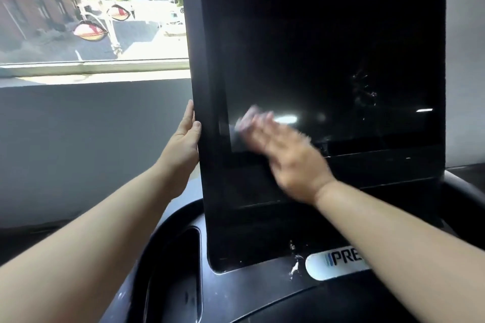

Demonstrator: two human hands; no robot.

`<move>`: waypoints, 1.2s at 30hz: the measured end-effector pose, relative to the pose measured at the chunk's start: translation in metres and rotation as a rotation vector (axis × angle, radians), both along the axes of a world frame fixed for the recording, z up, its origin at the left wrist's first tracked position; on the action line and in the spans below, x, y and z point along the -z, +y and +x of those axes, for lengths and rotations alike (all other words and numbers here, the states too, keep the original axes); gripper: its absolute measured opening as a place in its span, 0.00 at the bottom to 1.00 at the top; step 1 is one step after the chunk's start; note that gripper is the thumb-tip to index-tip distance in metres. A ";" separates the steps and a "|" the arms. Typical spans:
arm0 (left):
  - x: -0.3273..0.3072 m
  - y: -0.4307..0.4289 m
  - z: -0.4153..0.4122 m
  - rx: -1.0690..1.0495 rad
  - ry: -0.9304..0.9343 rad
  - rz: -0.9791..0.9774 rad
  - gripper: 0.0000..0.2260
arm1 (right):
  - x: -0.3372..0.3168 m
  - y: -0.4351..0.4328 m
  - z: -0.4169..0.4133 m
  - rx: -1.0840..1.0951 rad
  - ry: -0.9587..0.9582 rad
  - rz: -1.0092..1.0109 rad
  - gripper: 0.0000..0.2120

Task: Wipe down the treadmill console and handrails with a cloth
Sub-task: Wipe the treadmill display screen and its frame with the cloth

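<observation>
Wiping the screen (pixel 328 47) of the console (pixel 207 65), by the look of it: somewhere in the early or middle part of the job, with the handrail work not yet reached, so far as can be judged. Centre of the frame, a little below the middle: right hand (pixel 288 157), blurred, fingers straight and close together, palm flat toward the glass, pressing a pale cloth (pixel 245 120) onto the lower left part of the screen. Only a crumpled corner of cloth on show past the fingertips, light grey or lilac, too smeared to tell the weave; looks thin and soft, likely to bunch under the palm. Left of centre: left hand (pixel 186 136), laid along the console's left edge, fingers straight up the side and thumb on the front bevel, steadying rather than clutching. Screen tall, black, glossy and dark, with bright reflections just beside the cloth and, toward the right, a spidery patch of marks (pixel 364 92), cracks or dried smears, cannot tell which. Near the bottom centre, white specks (pixel 295 267) on the dark base just beside a white badge (pixel 338 262). Next, probably: sweep right and upward over the rest of the glass, with flat even pressure and the bracing hand kept in place against any rocking of the panel; go gently over the spidery patch in case of broken glass. After that, down to the base and its specks, then out to the curved black handrail (pixel 465 187) at the right edge. Upper left of the frame: window (pixel 91 21) onto a sunlit street.
</observation>
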State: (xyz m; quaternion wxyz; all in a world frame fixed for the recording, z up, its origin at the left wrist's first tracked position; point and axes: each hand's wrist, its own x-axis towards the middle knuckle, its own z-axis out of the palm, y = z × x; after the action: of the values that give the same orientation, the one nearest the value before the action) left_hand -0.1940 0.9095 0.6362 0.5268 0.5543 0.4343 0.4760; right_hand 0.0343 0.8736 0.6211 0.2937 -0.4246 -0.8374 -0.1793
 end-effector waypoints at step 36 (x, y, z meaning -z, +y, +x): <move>0.022 -0.098 0.090 -0.544 0.856 0.447 0.25 | 0.061 -0.051 0.059 -0.359 -0.190 -0.100 0.26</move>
State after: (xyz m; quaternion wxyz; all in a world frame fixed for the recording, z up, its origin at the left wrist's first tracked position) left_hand -0.1036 0.8117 0.6139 0.0310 0.6646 0.6254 0.4077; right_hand 0.0937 0.8231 0.5603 0.2193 -0.2641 -0.9314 -0.1215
